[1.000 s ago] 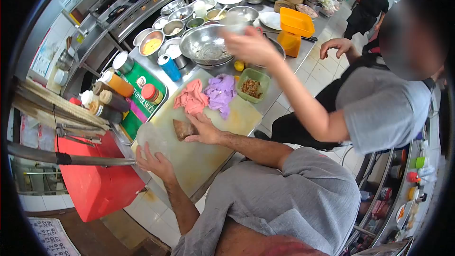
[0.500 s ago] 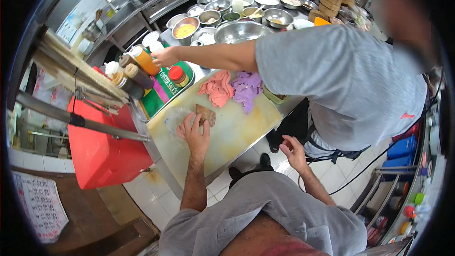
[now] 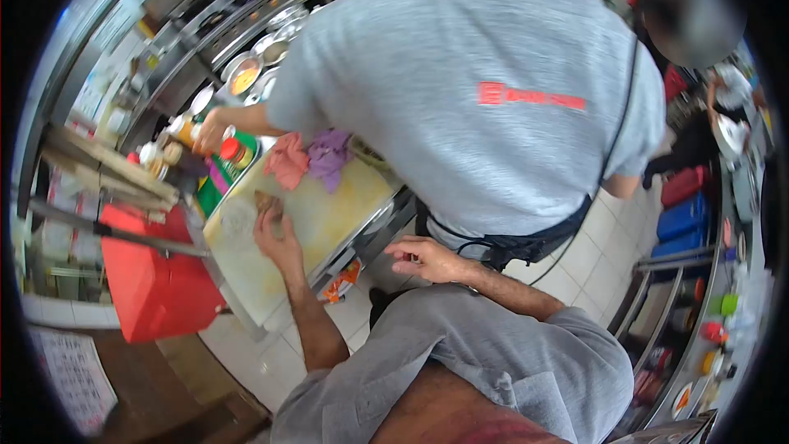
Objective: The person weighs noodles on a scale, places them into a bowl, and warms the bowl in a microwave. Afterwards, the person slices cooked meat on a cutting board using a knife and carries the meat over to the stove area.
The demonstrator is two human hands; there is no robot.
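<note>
My left hand (image 3: 277, 238) is over the pale cutting board (image 3: 329, 218), fingers bent and apart, at the near edge of a small brown piece (image 3: 265, 200) of what may be food. Whether the fingertips touch it is hard to tell. A clear plastic item (image 3: 237, 220), perhaps a bag, lies just left of it. My right hand (image 3: 423, 259) hangs in the air off the board's right side, fingers loosely spread, holding nothing. Crumpled on the board's far edge are a pink cloth (image 3: 288, 161) and a purple cloth (image 3: 329, 158).
A co-worker in a grey shirt (image 3: 485, 107) stands close on the right, one hand (image 3: 215, 130) among sauce bottles. A red-capped jar (image 3: 236, 153) stands on a green tray (image 3: 211, 197). A red bin (image 3: 152, 279) is at left; metal bowls (image 3: 244, 76) are behind.
My view has turned right, and the board appears further left. The co-worker's back now covers most of the bowls. My right hand has come closer to the board's side.
</note>
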